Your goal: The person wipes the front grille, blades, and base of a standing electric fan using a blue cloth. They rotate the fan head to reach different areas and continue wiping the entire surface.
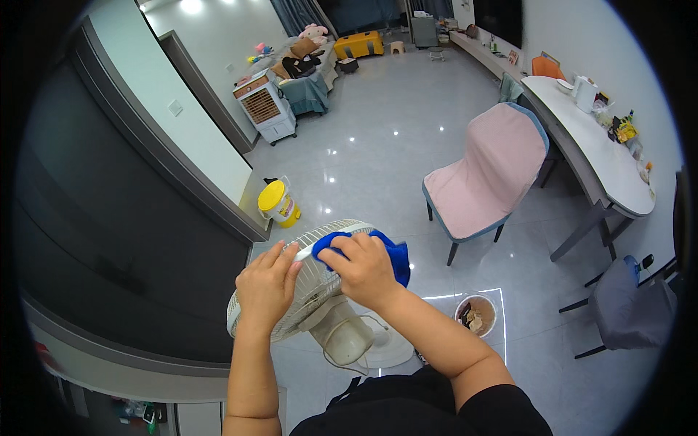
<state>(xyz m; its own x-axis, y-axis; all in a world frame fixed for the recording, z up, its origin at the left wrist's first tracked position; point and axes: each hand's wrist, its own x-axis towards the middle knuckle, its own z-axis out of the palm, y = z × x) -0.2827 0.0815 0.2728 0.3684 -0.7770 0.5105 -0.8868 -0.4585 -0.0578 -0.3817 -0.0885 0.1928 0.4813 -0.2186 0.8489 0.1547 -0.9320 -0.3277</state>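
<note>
A white standing fan (343, 338) is right before me, its motor housing and the back of its wire guard turned towards me. My left hand (268, 283) grips the rim of the guard (304, 253) on its upper left side. Further along the same rim, my right hand (360, 267) presses a blue cloth (399, 258) around the edge. One end of the cloth hangs down to the right of my fingers. The fan's round base (395, 346) rests on the floor, and a power cord (341, 368) loops below the motor.
A yellow-lidded bucket (278, 201) stands beyond the fan by the wall. To the right are a pink-covered chair (485, 169), a white table (594, 141), a grey chair (627, 305) and a waste bin (476, 316). A dark door panel (125, 229) rises on the left.
</note>
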